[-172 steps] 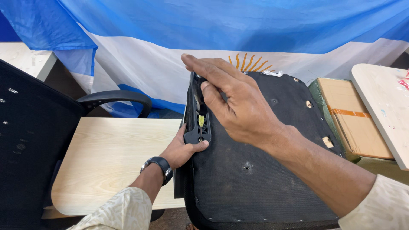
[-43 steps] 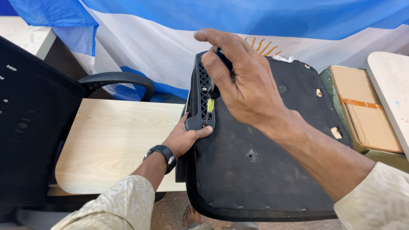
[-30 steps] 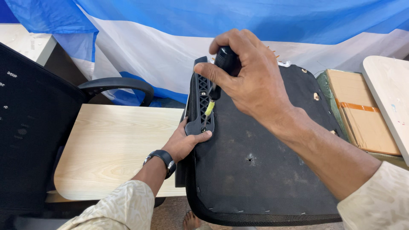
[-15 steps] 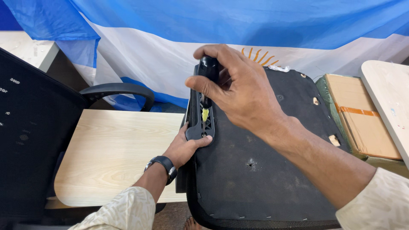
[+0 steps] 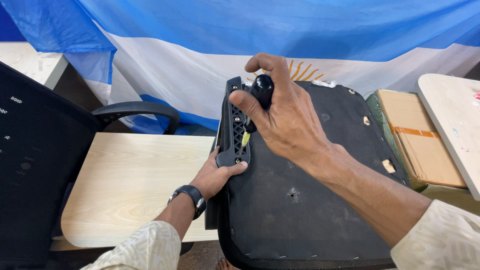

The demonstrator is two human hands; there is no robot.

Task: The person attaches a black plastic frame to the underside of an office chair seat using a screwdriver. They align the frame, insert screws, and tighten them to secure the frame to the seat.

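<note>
The right hand [image 5: 287,122] grips a screwdriver [image 5: 257,102], tip at the bracket's [image 5: 234,127] 6 o'clock screw; the left hand [image 5: 216,176] clasps the bracket against the seat base [image 5: 310,200], fastening apparently unfinished.

A low table with a pale wooden top [image 5: 125,190] stands at the left. The black upturned chair seat [image 5: 310,200] stands at its right edge; whether it leans on the top, I cannot tell. Behind hangs a blue and white cloth [image 5: 200,60].
</note>
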